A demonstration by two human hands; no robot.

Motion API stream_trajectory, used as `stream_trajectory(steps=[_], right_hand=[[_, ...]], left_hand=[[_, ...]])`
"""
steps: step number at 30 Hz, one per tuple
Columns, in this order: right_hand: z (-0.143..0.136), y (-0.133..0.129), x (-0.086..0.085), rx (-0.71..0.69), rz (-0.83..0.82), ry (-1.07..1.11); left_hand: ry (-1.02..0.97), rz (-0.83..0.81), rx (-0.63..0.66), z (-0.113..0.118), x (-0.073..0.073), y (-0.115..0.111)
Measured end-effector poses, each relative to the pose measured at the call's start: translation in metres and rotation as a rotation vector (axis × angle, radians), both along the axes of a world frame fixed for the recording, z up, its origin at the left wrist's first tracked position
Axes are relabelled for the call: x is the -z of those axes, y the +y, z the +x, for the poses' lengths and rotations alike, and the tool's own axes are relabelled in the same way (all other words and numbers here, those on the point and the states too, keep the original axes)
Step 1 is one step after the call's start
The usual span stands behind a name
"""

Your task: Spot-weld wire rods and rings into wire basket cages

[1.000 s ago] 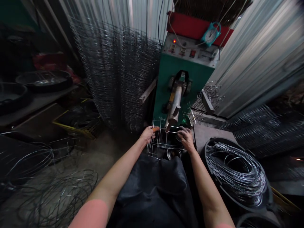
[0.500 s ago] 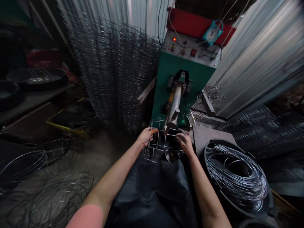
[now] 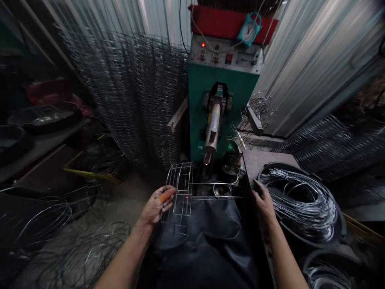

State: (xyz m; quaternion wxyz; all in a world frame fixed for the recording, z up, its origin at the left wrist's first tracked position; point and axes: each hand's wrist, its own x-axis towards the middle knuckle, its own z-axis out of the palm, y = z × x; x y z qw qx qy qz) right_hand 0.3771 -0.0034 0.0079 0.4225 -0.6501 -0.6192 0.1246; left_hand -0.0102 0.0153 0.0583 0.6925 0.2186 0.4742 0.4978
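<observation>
My left hand, with an orange covering on one digit, is closed around the left edge of a curved wire rack. The rack hangs above a dark apron, and long wires stick out from it to the right. A small red glow shows on one of its wires. My right hand is off the rack, fingers loosely bent and apart, beside a black tub's near rim. Beyond the rack, the metal arm of a green spot welder points down towards me.
Coiled wire rings fill the black tub. Tall stacks of wire rings stand left of the machine. Small round metal cups sit below the welder arm. Loose wire loops lie on the floor at left. A blue clock hangs above the panel.
My left hand has drawn the wire rack away from the welder tip, towards me and to the left. My right hand has let go of it and moved right, towards the tub.
</observation>
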Motion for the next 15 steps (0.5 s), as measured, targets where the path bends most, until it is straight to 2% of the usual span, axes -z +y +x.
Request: stream_trajectory(steps=[3, 6, 10, 15], right_hand=[[0.001, -0.022, 0.037, -0.156, -0.042, -0.170], [-0.034, -0.044, 0.056, -0.356, -0.024, -0.295], [-0.078, -0.069, 0.056, -0.490, -0.037, -0.404], [-0.091, -0.096, 0.043, -0.648, -0.073, -0.313]], left_hand=[[-0.152, -0.049, -0.006, -0.001, -0.015, -0.015], [-0.334, -0.241, 0.083, 0.011, -0.029, -0.023], [-0.573, -0.431, 0.181, 0.026, -0.029, -0.031], [-0.661, -0.493, 0.206, 0.030, -0.010, -0.036]])
